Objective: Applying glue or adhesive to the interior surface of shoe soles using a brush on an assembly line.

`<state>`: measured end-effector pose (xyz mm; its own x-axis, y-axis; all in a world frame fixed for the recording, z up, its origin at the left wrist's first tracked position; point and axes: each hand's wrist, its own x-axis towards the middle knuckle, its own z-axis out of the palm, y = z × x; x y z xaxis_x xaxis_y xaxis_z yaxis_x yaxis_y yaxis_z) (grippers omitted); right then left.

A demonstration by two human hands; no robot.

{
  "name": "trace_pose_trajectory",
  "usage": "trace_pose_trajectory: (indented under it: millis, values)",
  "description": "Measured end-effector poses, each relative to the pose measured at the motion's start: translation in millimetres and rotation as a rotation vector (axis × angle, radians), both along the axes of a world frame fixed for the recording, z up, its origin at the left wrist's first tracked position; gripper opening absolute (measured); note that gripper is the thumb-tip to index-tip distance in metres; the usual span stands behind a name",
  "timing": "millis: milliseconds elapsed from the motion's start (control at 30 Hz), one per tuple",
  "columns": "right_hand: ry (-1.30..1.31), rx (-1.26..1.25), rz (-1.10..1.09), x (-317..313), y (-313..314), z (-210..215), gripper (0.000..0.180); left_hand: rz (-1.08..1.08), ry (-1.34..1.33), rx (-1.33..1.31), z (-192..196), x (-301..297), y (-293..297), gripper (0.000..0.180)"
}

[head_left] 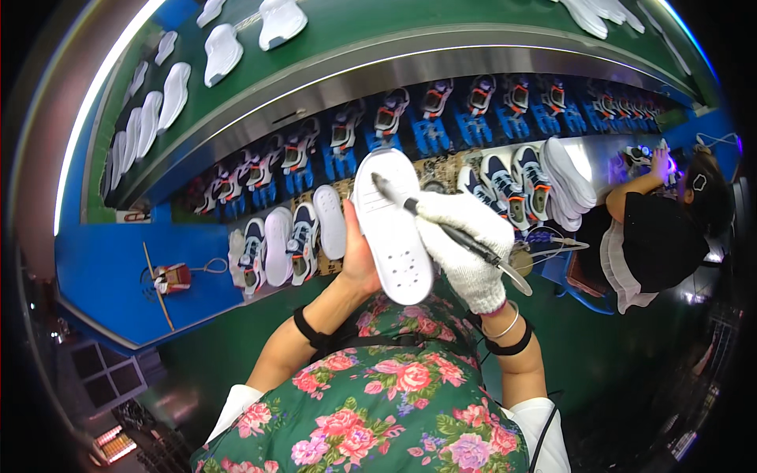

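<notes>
My bare left hand (359, 254) holds a white shoe sole (388, 229) upright by its left edge, with its toe end pointing away from me. Several small holes show in the heel end, and thin lines cross the toe end. In a white knitted glove, my right hand (467, 236) is closed around a dark-handled brush (408, 204) with a thin clear tube at its back end. The dark bristle tip rests on or just over the sole's inner face near the toe; contact is hard to tell. Part of the sole's right edge is hidden behind the glove.
Left of the sole stand shoes (303, 240) and a loose sole (330, 221); more shoes (530, 183) and stacked soles (569, 185) are at right. Behind runs a row of shoe uppers on blue holders (431, 134). A green belt (355, 24) carries soles. A co-worker (662, 229) sits at far right.
</notes>
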<state>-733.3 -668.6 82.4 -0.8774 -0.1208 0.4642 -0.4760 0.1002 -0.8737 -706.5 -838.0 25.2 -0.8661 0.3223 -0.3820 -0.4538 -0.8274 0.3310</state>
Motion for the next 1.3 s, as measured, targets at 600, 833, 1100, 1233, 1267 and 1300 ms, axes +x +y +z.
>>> trace_pose_trajectory:
  millis: [600, 833, 1100, 1233, 1267, 1300]
  values:
    - [0.345, 0.306, 0.164, 16, -34, -18, 0.032, -0.024, 0.084, -0.263, -12, 9, -33, 0.093]
    - [0.313, 0.223, 0.142, 0, -23, -8, 0.026, 0.118, 0.094, -0.105, -3, -9, -32, 0.090]
    - [0.111, 0.091, 0.185, 17, -32, -13, 0.028, -0.010, 0.247, -0.060, -10, -16, -45, 0.104]
    - [0.366, 0.239, 0.260, 31, -39, -31, 0.032, -0.102, 0.238, -0.100, -17, -24, -50, 0.104]
    - [0.260, 0.164, 0.344, 32, -37, -25, 0.029, -0.037, 0.237, -0.056, -17, -23, -51, 0.104]
    - [0.153, 0.089, 0.425, 33, -35, -19, 0.027, 0.027, 0.235, -0.011, -18, -23, -52, 0.103]
